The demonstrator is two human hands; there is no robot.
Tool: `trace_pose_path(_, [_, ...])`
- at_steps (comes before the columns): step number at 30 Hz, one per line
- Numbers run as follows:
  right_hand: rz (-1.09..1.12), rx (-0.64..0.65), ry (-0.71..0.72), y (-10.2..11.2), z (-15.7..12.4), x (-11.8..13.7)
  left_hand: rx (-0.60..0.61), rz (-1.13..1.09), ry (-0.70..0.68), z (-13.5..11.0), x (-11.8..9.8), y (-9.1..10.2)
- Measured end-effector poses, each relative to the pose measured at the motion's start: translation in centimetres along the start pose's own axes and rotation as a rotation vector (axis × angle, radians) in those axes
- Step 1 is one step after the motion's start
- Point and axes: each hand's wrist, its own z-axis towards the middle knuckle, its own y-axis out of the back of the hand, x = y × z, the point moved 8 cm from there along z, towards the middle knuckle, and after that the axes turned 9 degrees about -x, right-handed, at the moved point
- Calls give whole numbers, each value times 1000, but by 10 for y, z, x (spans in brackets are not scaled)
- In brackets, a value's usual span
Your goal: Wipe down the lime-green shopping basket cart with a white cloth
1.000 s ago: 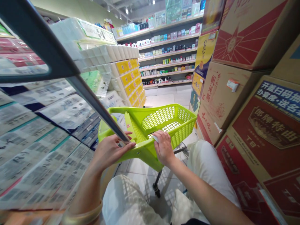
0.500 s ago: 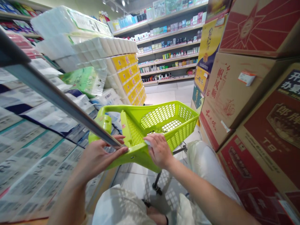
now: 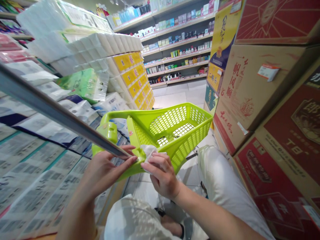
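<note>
- my right hand [image 3: 162,171] is pinching a crumpled white tissue [image 3: 149,152] between thumb and fingers, right at the near rim of the green basket [image 3: 141,120].
- i'd judge the tissue nearly weightless, soft and easy to tear; bunching it under the fingertips should grip better than holding one corner.
- my left hand [image 3: 107,173] is closed around the lower end of a grey bar [image 3: 57,111], thumb along the rim beside it; how tightly i can't tell.
- the bar looks stiff and smooth, perhaps a bit slick; its foot by the rim seems a steady hold.
- the basket lies just beyond both hands, slatted and probably stiff, light plastic; its rim is the natural place to grasp.
- my white trousers [image 3: 140,216] are below, white paper packs [image 3: 27,180] to the left, printed cartons [image 3: 255,86] to the right.
- farther off, shelves [image 3: 175,59] of small goods.
</note>
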Motion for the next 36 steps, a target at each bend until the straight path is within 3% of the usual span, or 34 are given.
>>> trace_pose_path(4, [-24,-55,-37,20,-5,-32,15,7,-10,-1,1,-1])
trace_pose_path(7, [-149,-180,-174,48,-7,-71,21,-6,-26,-1,-2,-1])
trace_pose_path(9, [-226,-232,-243,57,-7,-80,10,-3,-32,-1,-5,-1])
trace_pose_path(13, [-149,-180,-261,39,-2,-54,-23,18,-57,-1,-11,-2])
trace_pose_path(16, [-33,-100,-218,21,0,-28,-61,29,-101,0,-13,-1])
trace_pose_path(18, [-17,-57,-162,19,1,-25,-70,34,-141,0,-15,-1])
trace_pose_path(21, [-75,-28,-130,29,0,-46,-63,49,-170,0,-16,-2])
trace_pose_path(24, [-185,-131,-275,50,-2,-78,-58,55,-163,-1,-19,-2])
trace_pose_path(26, [-226,-198,-351,56,-4,-81,-61,50,-158,-2,-21,-2])
trace_pose_path(32, [-30,-108,-305,21,-1,-24,-79,39,-160,-3,-22,-4])
trace_pose_path(36, [40,-95,-239,27,2,-20,-87,33,-197,-5,-23,-4])
